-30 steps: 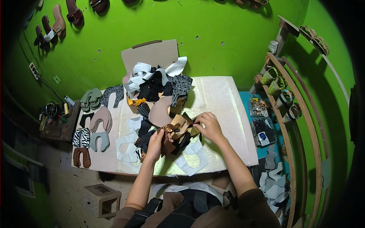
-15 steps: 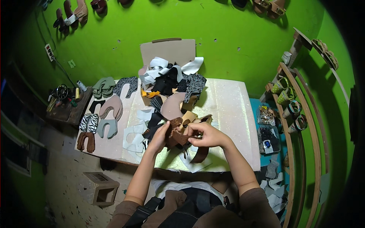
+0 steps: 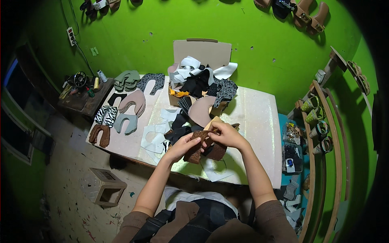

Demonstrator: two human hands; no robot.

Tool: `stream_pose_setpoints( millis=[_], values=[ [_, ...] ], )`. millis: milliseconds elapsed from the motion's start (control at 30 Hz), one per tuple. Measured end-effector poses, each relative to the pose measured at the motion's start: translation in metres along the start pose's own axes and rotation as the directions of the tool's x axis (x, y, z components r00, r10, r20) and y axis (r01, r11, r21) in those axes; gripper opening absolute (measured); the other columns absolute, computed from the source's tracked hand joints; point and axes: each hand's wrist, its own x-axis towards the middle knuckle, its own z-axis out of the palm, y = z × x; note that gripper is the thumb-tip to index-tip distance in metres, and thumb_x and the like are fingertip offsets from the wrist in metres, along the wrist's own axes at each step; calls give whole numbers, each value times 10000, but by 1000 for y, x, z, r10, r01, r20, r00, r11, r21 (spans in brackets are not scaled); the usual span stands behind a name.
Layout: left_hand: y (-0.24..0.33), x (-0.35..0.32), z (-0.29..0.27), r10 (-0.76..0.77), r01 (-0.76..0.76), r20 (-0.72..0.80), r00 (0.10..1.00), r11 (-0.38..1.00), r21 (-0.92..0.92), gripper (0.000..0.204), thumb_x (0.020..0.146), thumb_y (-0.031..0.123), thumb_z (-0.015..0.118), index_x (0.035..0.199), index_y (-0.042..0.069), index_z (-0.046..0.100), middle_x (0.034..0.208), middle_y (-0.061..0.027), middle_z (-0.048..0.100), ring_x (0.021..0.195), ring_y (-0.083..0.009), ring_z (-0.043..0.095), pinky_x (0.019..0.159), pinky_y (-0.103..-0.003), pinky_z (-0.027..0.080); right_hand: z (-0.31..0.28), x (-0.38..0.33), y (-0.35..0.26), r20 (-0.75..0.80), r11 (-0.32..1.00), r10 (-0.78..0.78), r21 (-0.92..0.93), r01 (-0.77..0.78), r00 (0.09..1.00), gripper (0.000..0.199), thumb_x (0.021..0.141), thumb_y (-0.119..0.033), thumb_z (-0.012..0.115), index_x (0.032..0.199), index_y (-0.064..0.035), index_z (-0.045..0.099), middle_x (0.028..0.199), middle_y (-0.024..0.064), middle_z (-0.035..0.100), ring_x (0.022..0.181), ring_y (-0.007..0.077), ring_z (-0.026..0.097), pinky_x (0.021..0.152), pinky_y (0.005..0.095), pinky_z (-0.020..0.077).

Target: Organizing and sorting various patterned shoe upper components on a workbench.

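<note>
A brown textured leather-like piece point(image 3: 193, 155), cut in a curved shape, is held up above the front of the table. My left hand point(image 3: 181, 148) grips its left side, with the thumb on top. My right hand point(image 3: 227, 135) pinches its upper right part, the fingertips close to those of the left. Under and behind my hands lies a loose heap of cut pieces: black scraps point(image 3: 178, 131), a large dusty-pink curved piece point(image 3: 201, 113) and white cut sheets point(image 3: 154, 137). Another white sheet point(image 3: 216, 172) lies at the table's front edge.
An open cardboard box point(image 3: 202, 52) overflows with scraps at the back. Along the left edge lie U-shaped stacks: green point(image 3: 126, 81), pink point(image 3: 133, 103), grey point(image 3: 126, 123), zebra-striped point(image 3: 106, 116) and brown point(image 3: 100, 135). A sewing machine point(image 3: 80, 79) stands left, a wooden shoe rack point(image 3: 324, 137) right.
My hands have turned the brown piece so it now hangs broader and flatter between them. My right hand has moved up slightly. The whole view has shifted, so the table sits farther right.
</note>
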Motion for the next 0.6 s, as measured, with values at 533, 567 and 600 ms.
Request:
stream_pose_setpoints(
  millis=[533, 567, 600],
  values=[
    [26, -61, -97, -41, 31, -111, 993, 996, -89, 241, 935, 166, 494, 1116, 8, 500, 882, -57, 610, 755, -121, 604, 681, -254, 519, 74, 65, 2, 415, 763, -13, 592, -259, 910, 413, 812, -192, 678, 1157, -9, 544, 1052, 33, 594, 949, 119, 545, 871, 272, 425],
    [27, -69, -106, -38, 17, -150, 988, 990, -139, 241, 923, 152, 513, 1118, 10, 498, 890, -55, 608, 758, -122, 602, 684, -256, 518, 85, 72, 3, 344, 749, -100, 644, -157, 933, 402, 816, -166, 669, 1165, -14, 540, 1055, 36, 593, 944, 125, 549, 867, 272, 428],
    [29, -76, -116, -37, 1, -188, 982, 982, -187, 246, 911, 137, 533, 1120, 12, 495, 899, -54, 605, 762, -123, 601, 687, -259, 518, 96, 78, 4, 345, 749, -105, 644, -154, 933, 402, 816, -166, 669, 1165, -14, 540, 1055, 36, 593, 944, 125, 549, 867, 272, 428]
  ],
)
